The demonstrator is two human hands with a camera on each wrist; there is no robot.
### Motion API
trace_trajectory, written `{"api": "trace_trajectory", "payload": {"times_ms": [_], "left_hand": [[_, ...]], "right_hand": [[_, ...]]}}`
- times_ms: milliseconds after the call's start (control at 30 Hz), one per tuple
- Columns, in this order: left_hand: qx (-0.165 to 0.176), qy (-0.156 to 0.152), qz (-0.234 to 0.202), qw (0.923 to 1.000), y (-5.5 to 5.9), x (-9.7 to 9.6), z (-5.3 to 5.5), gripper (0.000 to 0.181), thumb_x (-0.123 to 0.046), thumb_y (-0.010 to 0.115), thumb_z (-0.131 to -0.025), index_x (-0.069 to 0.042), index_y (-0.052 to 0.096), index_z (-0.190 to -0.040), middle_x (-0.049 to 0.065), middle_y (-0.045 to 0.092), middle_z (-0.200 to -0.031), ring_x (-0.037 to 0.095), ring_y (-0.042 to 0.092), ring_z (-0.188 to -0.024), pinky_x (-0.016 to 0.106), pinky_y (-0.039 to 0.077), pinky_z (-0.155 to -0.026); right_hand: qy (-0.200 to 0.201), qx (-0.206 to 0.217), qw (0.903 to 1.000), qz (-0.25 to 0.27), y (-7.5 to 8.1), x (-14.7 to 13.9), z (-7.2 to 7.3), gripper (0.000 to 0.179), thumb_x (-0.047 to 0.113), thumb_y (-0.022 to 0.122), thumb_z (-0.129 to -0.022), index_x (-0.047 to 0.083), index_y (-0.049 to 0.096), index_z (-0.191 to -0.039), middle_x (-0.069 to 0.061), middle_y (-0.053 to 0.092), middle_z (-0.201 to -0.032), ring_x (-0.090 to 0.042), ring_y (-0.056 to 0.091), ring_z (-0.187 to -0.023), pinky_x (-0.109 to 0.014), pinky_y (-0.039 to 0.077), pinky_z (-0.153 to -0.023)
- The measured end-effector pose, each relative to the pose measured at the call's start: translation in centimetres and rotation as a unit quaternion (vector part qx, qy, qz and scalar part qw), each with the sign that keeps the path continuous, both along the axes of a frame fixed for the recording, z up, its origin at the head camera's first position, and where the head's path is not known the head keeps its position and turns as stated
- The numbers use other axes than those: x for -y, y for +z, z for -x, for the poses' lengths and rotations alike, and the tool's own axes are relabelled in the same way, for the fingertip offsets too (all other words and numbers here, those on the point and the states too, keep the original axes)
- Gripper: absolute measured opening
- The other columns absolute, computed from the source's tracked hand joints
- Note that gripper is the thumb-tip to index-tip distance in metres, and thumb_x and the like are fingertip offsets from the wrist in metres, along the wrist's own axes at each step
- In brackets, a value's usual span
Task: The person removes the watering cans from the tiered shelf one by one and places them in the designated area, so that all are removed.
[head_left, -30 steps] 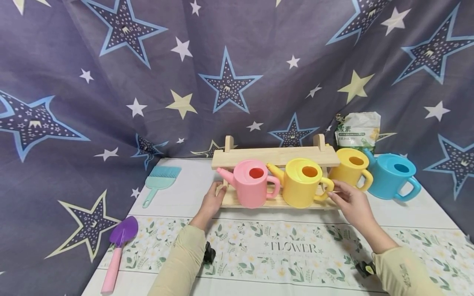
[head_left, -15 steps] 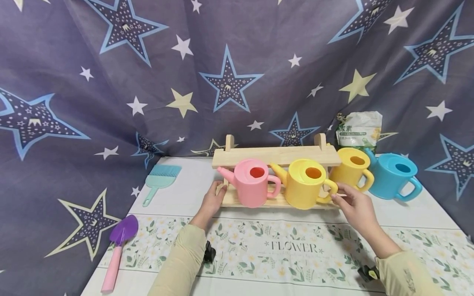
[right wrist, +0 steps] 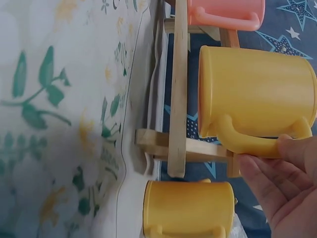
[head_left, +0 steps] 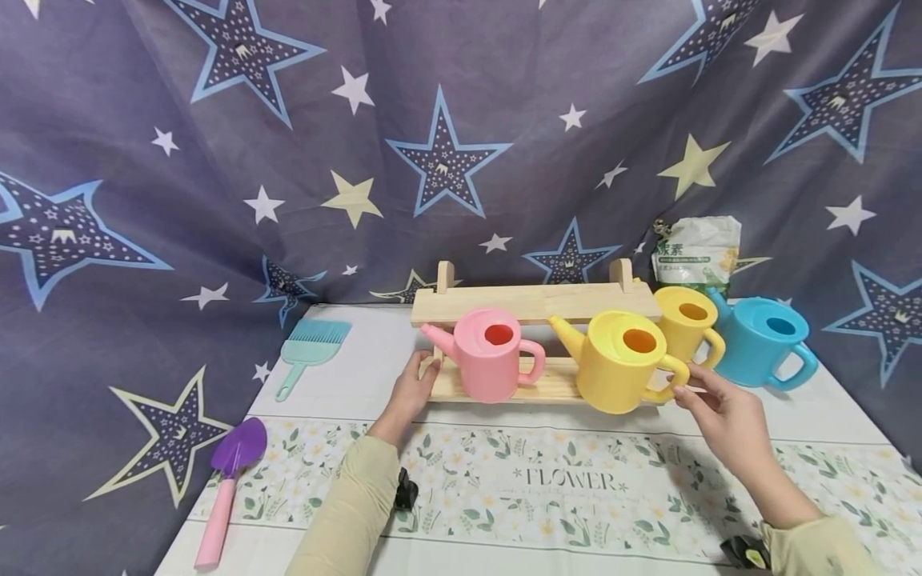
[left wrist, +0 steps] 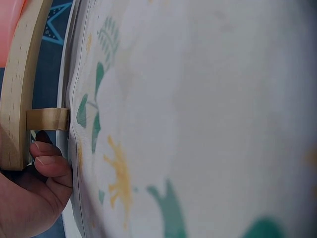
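Note:
My right hand (head_left: 731,416) pinches the handle of a yellow watering can (head_left: 612,372) between thumb and fingers. In the right wrist view a gap shows between this can's base (right wrist: 204,94) and the shelf's front slat (right wrist: 177,99). A pink watering can (head_left: 488,364) stands on the lower board of the small wooden shelf (head_left: 536,304), its spout toward the left. At the shelf's left end my left hand (head_left: 412,396) holds the wood; in the left wrist view its fingers (left wrist: 52,166) curl beneath the board.
Right of the shelf stand a second yellow watering can (head_left: 673,320) and a blue one (head_left: 756,352), with a white bag (head_left: 695,252) behind. A teal hand brush (head_left: 310,352) and a purple trowel with pink handle (head_left: 230,480) lie at left. A star-patterned curtain hangs behind.
The held yellow watering can has moved right along the shelf, away from the pink can, with my right hand. My left hand stays at the shelf's left end.

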State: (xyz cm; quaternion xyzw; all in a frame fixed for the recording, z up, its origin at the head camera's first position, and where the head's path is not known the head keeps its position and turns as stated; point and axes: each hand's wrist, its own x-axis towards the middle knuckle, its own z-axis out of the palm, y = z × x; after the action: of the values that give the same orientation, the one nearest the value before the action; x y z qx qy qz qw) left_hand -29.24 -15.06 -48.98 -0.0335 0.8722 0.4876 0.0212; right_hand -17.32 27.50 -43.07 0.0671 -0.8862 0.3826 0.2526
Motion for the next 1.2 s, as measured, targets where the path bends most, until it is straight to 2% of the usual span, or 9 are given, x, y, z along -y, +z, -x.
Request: {"api": "trace_trajectory", "payload": {"times_ms": [467,567,667,700,800,967,1067,1133,1200], "left_hand": [[0.001,0.001,0.008,1.0000,0.0,-0.1,0.0,0.049,-0.044,0.044,-0.103,-0.014,0.041,-0.142,0.020,0.032,-0.154,0.041,0.026,-0.142,0.061,0.022,-0.113],[-0.002,0.001,0.009,1.0000,0.0,-0.1,0.0,0.049,-0.044,0.044,-0.103,-0.014,0.042,-0.141,0.022,0.033,-0.153,0.042,0.026,-0.141,0.061,0.023,-0.113],[-0.004,0.000,0.008,1.0000,0.0,-0.1,0.0,0.049,-0.044,0.044,-0.103,-0.014,0.042,-0.141,0.023,0.033,-0.153,0.043,0.027,-0.141,0.060,0.024,-0.113],[-0.002,0.000,0.007,1.0000,0.0,-0.1,0.0,0.049,-0.044,0.045,-0.103,-0.014,0.042,-0.141,0.022,0.033,-0.153,0.042,0.026,-0.142,0.060,0.024,-0.113],[-0.003,0.000,0.008,1.0000,-0.1,-0.1,0.1,0.049,-0.044,0.045,-0.103,-0.014,0.042,-0.141,0.022,0.033,-0.153,0.042,0.027,-0.142,0.060,0.024,-0.113],[-0.009,-0.001,0.011,0.9999,-0.2,0.0,0.1,0.048,-0.043,0.045,-0.103,-0.014,0.042,-0.140,0.023,0.033,-0.153,0.043,0.027,-0.141,0.060,0.024,-0.113],[-0.003,0.001,0.009,1.0000,-0.1,0.0,0.1,0.049,-0.045,0.045,-0.102,-0.015,0.042,-0.141,0.021,0.032,-0.154,0.042,0.026,-0.142,0.060,0.023,-0.113],[-0.002,0.001,0.010,0.9999,-0.1,0.0,0.1,0.049,-0.045,0.045,-0.102,-0.015,0.042,-0.141,0.021,0.032,-0.154,0.042,0.026,-0.142,0.060,0.023,-0.113],[-0.002,0.001,0.011,0.9999,-0.2,0.0,0.1,0.049,-0.044,0.045,-0.102,-0.015,0.042,-0.141,0.022,0.033,-0.153,0.042,0.026,-0.142,0.060,0.023,-0.113]], "right_hand": [[-0.052,0.007,0.9983,0.024,0.0,-2.4,-2.0,0.036,0.002,0.068,-0.091,-0.005,0.061,-0.125,-0.023,0.069,-0.103,0.020,0.057,-0.073,-0.005,0.050,-0.063],[-0.062,0.002,0.9975,0.033,-0.1,-3.0,-2.5,0.034,0.001,0.068,-0.091,-0.004,0.062,-0.124,0.002,0.069,-0.099,0.018,0.058,-0.073,-0.006,0.051,-0.063],[-0.070,-0.002,0.9967,0.041,-0.2,-3.6,-3.0,0.033,0.001,0.067,-0.091,-0.004,0.063,-0.124,0.028,0.058,-0.097,0.018,0.059,-0.072,-0.007,0.051,-0.063],[-0.074,-0.001,0.9964,0.042,-0.3,-3.8,-3.1,0.033,0.002,0.067,-0.092,-0.003,0.063,-0.124,0.034,0.054,-0.096,0.018,0.059,-0.072,-0.007,0.051,-0.064],[-0.086,0.008,0.9951,0.048,-0.3,-4.4,-3.6,0.034,0.003,0.066,-0.092,-0.003,0.062,-0.126,0.038,0.052,-0.095,0.018,0.059,-0.071,-0.006,0.051,-0.063],[-0.114,0.040,0.9911,0.056,-0.5,-5.5,-4.4,0.040,0.008,0.066,-0.094,-0.003,0.058,-0.131,0.039,0.053,-0.092,0.018,0.059,-0.068,-0.005,0.049,-0.059],[-0.140,0.058,0.9875,0.043,-0.7,-6.1,-4.8,0.041,0.012,0.066,-0.095,-0.002,0.057,-0.133,0.029,0.060,-0.095,0.021,0.056,-0.067,-0.006,0.049,-0.055],[-0.158,0.067,0.9847,0.031,-0.9,-6.4,-4.9,0.041,0.012,0.065,-0.095,-0.002,0.057,-0.133,0.011,0.069,-0.097,0.023,0.053,-0.066,-0.006,0.048,-0.053],[-0.172,0.072,0.9821,0.022,-1.0,-6.7,-5.1,0.040,0.012,0.064,-0.096,-0.001,0.058,-0.132,0.003,0.070,-0.098,0.025,0.050,-0.065,-0.005,0.046,-0.052]]}}
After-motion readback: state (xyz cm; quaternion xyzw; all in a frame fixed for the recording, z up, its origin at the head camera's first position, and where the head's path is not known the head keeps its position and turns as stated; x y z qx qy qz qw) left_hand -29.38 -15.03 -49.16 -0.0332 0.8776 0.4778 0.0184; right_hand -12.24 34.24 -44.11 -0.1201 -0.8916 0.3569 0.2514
